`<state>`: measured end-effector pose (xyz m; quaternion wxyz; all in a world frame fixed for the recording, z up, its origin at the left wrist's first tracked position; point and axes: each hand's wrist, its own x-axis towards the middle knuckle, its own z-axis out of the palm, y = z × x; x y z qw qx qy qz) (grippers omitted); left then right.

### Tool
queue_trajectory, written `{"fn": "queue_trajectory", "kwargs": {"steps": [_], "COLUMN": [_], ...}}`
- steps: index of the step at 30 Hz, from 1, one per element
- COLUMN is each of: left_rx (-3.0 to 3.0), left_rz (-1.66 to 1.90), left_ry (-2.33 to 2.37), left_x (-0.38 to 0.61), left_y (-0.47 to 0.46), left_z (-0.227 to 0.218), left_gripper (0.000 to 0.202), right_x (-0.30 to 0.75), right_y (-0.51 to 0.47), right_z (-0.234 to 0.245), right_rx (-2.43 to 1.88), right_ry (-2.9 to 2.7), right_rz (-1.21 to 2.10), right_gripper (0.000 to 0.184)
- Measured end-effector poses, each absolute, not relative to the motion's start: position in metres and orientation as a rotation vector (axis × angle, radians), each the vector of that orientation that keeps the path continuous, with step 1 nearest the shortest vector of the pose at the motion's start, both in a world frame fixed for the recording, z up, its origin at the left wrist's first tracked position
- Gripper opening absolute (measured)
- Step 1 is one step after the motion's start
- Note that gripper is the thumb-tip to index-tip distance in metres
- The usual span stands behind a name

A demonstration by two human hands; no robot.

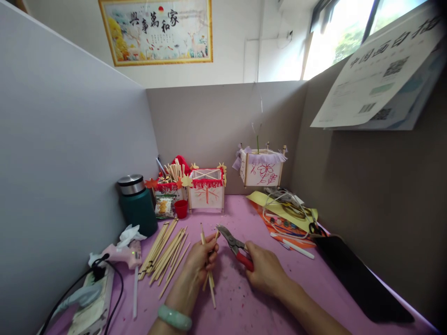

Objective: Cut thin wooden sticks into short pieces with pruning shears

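Several thin wooden sticks are gripped in my left hand, whose fingers wrap round them; a jade-coloured bangle sits on that wrist. One stick's end pokes up near the jaws of a pair of pliers with red handles. My right hand is closed on those handles, and whether the jaws touch the stick I cannot tell. Left of my hands, loose wooden sticks lie in two groups on the pink tabletop.
On the left stand a teal bottle, a pink glue gun and a power strip with a black cable. Decorated box lanterns and a red cup are behind; another lantern hangs right. A black flat item lies right.
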<state>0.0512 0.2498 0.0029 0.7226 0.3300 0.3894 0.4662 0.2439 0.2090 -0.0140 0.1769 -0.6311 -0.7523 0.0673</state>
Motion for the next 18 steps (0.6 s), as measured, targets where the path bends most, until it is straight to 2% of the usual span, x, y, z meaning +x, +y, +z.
{"fn": "queue_trajectory", "kwargs": {"steps": [6, 8, 13, 18], "left_rx": [0.732, 0.731, 0.711, 0.711], "left_rz": [1.048, 1.043, 1.050, 1.035], "left_ry": [0.846, 0.825, 0.789, 0.776], "left_x": [0.0504, 0.0498, 0.0473, 0.0468], "left_y": [0.2499, 0.2500, 0.2507, 0.2512], "left_z": [0.0075, 0.0081, 0.0071, 0.0052], "left_gripper": [0.024, 0.024, 0.026, 0.020], "right_x": [0.2463, 0.2486, 0.2495, 0.2479], "right_y": [0.2107, 0.2111, 0.2116, 0.2111], "right_z": [-0.0151, -0.0150, -0.0176, -0.0205], "right_rx": [-1.771, -1.725, -1.608, -1.628], "right_ry": [-2.078, -2.053, -2.100, -2.110], "right_rz": [0.207, 0.234, 0.218, 0.162], "right_gripper": [0.021, 0.030, 0.069, 0.077]}}
